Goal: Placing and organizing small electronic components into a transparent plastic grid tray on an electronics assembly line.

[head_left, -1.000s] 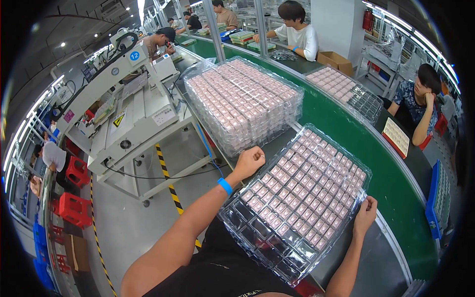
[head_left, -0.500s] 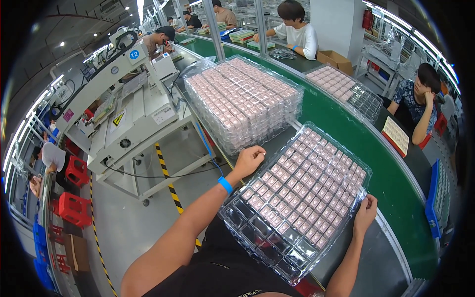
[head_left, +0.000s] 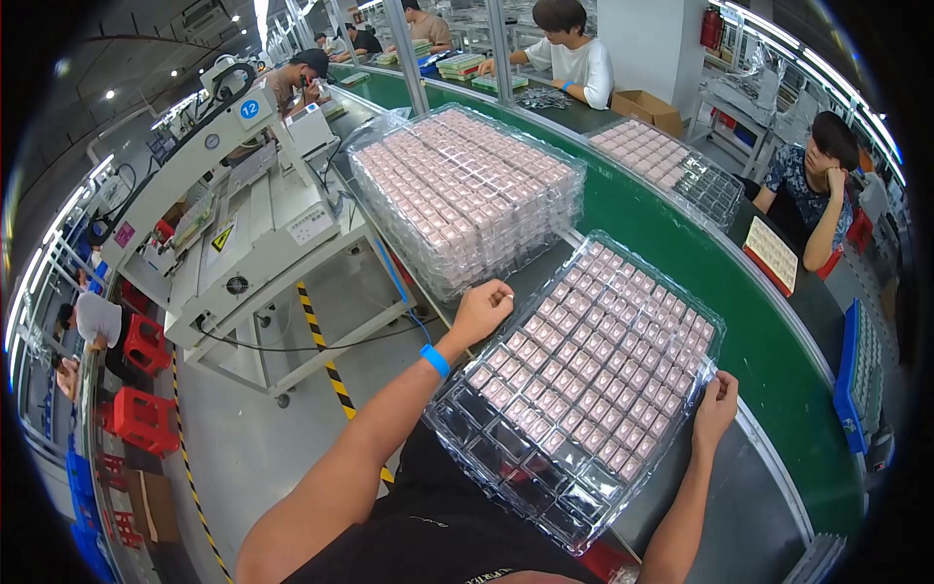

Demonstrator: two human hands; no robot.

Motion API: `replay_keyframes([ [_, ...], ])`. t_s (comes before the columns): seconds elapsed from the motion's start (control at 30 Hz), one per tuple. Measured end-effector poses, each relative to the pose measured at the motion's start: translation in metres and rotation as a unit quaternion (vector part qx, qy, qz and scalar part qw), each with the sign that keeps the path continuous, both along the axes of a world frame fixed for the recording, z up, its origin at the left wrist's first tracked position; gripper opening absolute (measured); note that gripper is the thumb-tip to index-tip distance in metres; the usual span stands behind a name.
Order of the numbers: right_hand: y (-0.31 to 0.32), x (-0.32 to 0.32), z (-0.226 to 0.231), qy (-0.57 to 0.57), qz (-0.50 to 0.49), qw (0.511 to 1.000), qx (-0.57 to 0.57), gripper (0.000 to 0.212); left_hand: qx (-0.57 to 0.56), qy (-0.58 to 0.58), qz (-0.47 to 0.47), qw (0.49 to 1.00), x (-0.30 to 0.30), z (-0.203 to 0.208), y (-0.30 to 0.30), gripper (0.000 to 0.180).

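Note:
A clear plastic tray (head_left: 474,394) lies tilted in front of me, its pockets filled in rows with small pinkish square pieces (head_left: 593,365). The rows of pockets nearest my body hold no pieces. My left hand (head_left: 484,311) hovers by the tray's upper left edge with its fingers curled into a pinch; what they hold, if anything, is too small to make out. At the right edge, my right hand (head_left: 716,414) has thumb and fingers closed on the tray's rim. Beyond my left hand stands a tall stack of filled trays (head_left: 467,185).
A green conveyor belt (head_left: 681,263) curves past on the right. Across it lie a part-filled tray (head_left: 652,161) and a red-edged box (head_left: 773,255), near a seated person. A pale machine (head_left: 263,243) stands at left; a blue bin (head_left: 851,380) sits far right.
The whole view has shifted slightly, moving the scene a little left and up. Both hands keep nearly the same poses at the tray.

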State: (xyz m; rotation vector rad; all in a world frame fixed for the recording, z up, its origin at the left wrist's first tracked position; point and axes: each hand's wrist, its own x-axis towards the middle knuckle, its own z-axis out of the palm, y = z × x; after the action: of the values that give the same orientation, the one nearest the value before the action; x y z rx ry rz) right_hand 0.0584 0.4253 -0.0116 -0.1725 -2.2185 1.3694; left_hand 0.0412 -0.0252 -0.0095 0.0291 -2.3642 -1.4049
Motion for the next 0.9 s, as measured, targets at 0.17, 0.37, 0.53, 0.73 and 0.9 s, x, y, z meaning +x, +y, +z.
replay_keyframes([
  [0.17, 0.0025, -0.0013, -0.003, 0.003, 0.002, 1.0, -0.007, 0.016, 0.002, -0.001, -0.001, 1.0, -0.0012, -0.0022, 0.0001, 0.015],
  [0.37, 0.0012, -0.0013, -0.0019, -0.003, 0.004, 1.0, -0.012, 0.016, -0.002, -0.01, 0.004, 1.0, -0.0015, -0.0021, -0.0011, 0.016],
  [0.53, 0.0016, -0.0017, -0.0035, 0.004, 0.0, 1.0, -0.013, 0.016, 0.0, -0.018, 0.01, 1.0, -0.0012, -0.0004, 0.0001, 0.017],
  [0.73, -0.0013, 0.0002, 0.0011, -0.004, -0.003, 1.0, -0.005, 0.017, -0.012, -0.004, 0.006, 1.0, -0.0009, -0.0012, 0.0003, 0.016],
  [0.9, -0.0008, -0.0001, 0.0007, -0.009, -0.005, 1.0, 0.001, 0.017, -0.011, 0.0, 0.007, 1.0, -0.0007, -0.0014, -0.0002, 0.015],
])
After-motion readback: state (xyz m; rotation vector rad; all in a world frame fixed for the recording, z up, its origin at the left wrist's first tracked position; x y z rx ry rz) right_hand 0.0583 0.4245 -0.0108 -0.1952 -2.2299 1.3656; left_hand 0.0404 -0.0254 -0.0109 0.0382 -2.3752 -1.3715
